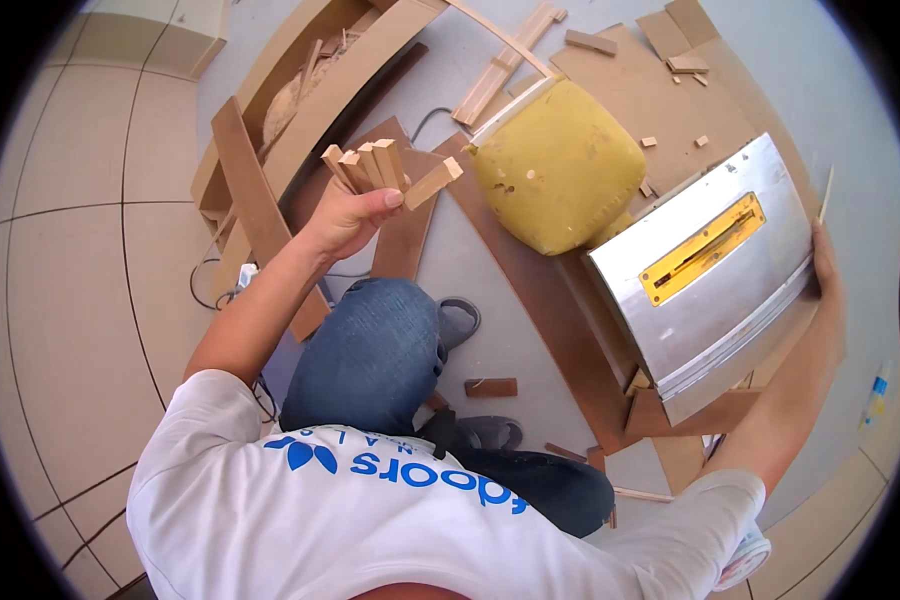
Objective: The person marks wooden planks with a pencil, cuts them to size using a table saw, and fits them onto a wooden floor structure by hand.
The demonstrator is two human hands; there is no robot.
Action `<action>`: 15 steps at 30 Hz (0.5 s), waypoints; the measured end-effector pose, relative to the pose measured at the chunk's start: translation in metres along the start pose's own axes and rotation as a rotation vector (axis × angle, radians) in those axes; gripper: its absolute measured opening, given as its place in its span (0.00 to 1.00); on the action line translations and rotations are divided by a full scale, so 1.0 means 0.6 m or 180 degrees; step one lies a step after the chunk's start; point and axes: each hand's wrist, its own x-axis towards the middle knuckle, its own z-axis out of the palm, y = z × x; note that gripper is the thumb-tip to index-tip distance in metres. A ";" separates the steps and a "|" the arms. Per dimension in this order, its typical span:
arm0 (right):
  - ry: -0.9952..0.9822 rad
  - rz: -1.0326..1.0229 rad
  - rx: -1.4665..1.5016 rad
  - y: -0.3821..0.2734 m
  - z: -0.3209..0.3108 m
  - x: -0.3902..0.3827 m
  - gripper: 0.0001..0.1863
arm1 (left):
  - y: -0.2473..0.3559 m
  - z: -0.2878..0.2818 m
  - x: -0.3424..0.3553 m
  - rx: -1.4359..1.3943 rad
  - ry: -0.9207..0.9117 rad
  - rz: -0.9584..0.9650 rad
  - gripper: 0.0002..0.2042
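Note:
Raised on the left, my left hand [355, 215] is closed around a bunch of several short wooden sticks [385, 160]. One of them sticks out sideways past the thumb. My right hand [826, 262] reaches round to the far right edge of a table saw [700, 330] with a silver metal top. From its fingertips rises a thin pale wooden strip [827, 192], seemingly pinched there; part of this hand is hidden. Set into the saw top is a yellow slotted insert [703, 248], and no blade can be made out clearly.
Beside the saw stands a worn yellow rounded-square object [560, 165]. A long cardboard box [355, 75] with wood scraps lies at the far left. Brown boards [255, 190] and a small block [491, 387] lie around my feet. Offcuts rest on flattened cardboard [670, 120].

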 end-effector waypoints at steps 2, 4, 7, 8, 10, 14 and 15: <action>0.0329 -0.0348 0.0049 0.012 0.005 0.019 0.46 | 0.022 -0.008 -0.046 -0.0177 0.0202 0.0127 0.21; 0.0805 -0.0676 0.0157 0.015 0.002 0.020 0.43 | 0.032 -0.010 -0.083 -0.0289 0.0383 0.0221 0.23; 0.1835 -0.1146 0.0944 0.021 -0.024 -0.024 0.38 | 0.039 -0.014 -0.112 -0.0374 0.0270 0.0383 0.20; 0.2174 -0.1190 0.1464 0.012 -0.011 -0.052 0.36 | 0.045 -0.018 -0.123 -0.0393 0.0224 0.0406 0.19; 0.2745 -0.1192 0.2720 -0.035 0.056 -0.153 0.33 | 0.061 -0.017 -0.148 -0.0284 0.0187 0.0374 0.19; 0.1873 -0.2758 0.3052 -0.266 0.117 -0.520 0.21 | 0.112 0.038 -0.178 -0.0146 -0.0135 0.0483 0.22; 0.1078 -0.2969 0.3129 -0.327 0.164 -0.605 0.20 | 0.120 0.043 -0.198 0.0003 -0.0256 0.0479 0.23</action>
